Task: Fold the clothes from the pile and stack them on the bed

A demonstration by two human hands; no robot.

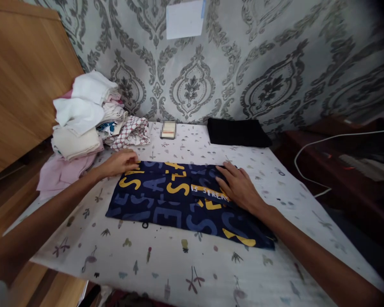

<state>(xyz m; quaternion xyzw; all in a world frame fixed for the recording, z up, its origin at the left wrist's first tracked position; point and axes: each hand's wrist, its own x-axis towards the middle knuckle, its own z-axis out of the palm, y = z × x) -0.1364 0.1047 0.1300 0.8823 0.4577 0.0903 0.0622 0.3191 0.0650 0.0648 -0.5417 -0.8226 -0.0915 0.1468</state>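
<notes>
A navy piece of clothing [166, 209] with yellow and blue lettering lies folded in a long strip on the patterned white sheet [141, 260]. Its exact kind does not show. At its far left corner, my left hand [121, 162] is closed, with curled fingers gripping the edge. My right hand [241, 187] rests on the right part of the cloth, fingers stretched out and palm down, covering some of the print.
Piled clothes [80, 123] stand at the back left beside a wooden cabinet [28, 72]. Near the wall lie a small blurred box [168, 130] and a folded black cloth [238, 132]. A white cable [296, 160] runs over dark red furniture [333, 157] at right.
</notes>
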